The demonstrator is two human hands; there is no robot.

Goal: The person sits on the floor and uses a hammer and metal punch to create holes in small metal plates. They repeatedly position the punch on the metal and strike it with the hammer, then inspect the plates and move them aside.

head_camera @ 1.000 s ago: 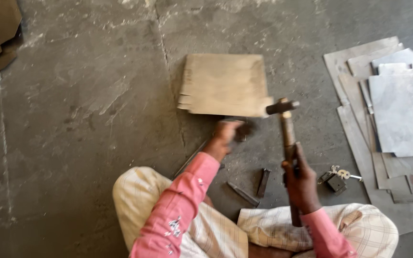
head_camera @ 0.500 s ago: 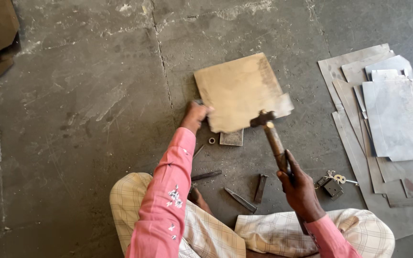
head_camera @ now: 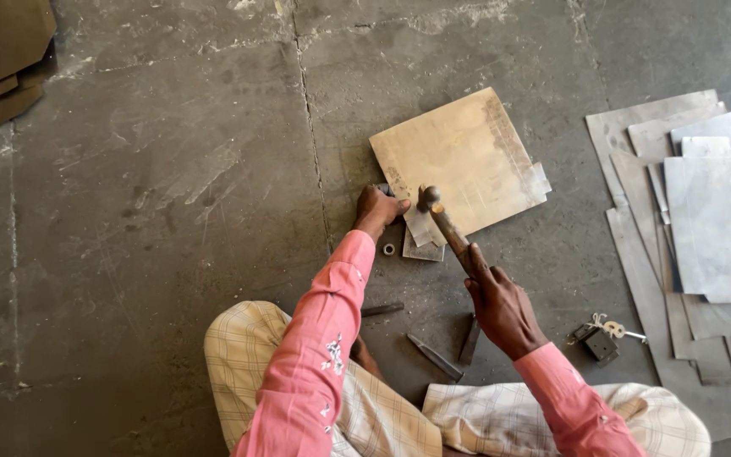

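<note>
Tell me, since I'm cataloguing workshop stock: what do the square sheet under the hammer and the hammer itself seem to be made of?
Square sheet: probably thin metal with a dull, tan, tarnished finish; flat, crisp edges, scuffed dark patch.
Hammer: head looks like dark, worn steel; the handle looks brown, likely wood, though the right hand covers part of it.

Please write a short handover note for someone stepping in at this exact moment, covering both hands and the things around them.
Left hand: pressed on the near corner of the tan square sheet, holding it flat on the concrete floor.
Right hand: gripping the hammer by its handle, head down at that same corner, over a small metal block.
Nearby: a small ring beside the block; a chisel and two dark bars between the knees; keys to the right; a stack of grey metal sheets further right.
Whether the corner is finished cannot be told.
</note>
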